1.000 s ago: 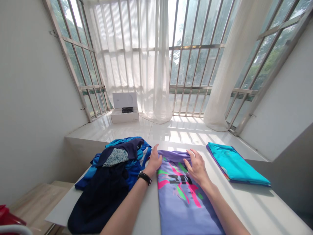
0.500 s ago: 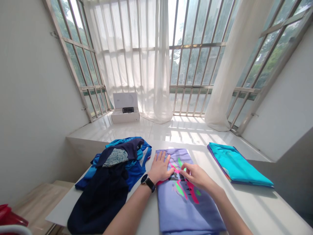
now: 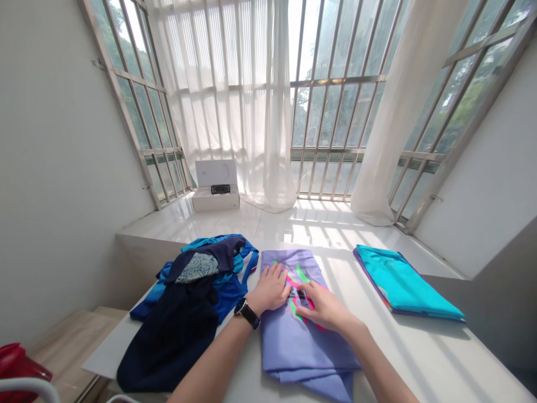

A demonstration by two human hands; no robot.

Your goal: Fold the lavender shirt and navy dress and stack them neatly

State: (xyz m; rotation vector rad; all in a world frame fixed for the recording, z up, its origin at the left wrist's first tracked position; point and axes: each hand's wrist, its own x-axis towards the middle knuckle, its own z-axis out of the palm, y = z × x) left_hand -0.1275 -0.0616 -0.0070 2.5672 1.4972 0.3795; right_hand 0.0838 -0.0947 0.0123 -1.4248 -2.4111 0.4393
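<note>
A lavender T-shirt with a pink, green and black print lies folded on the white table in front of me. My left hand, with a dark watch on its wrist, rests flat on the shirt's upper left part. My right hand touches the print from the right, its thumb and fingers apart and bent. Neither hand grips anything that I can see. At the shirt's near end, a loose layer sticks out unevenly below the fold.
Left of the shirt is a crumpled heap of dark and blue clothes. A folded turquoise garment lies on a purple one at the right. An open white box stands on the window ledge. Something red shows at lower left.
The lavender shirt has shifted a little away and to the left, and its near edge now shows. My right hand has moved slightly left, with its thumb and fingers spread wider.
</note>
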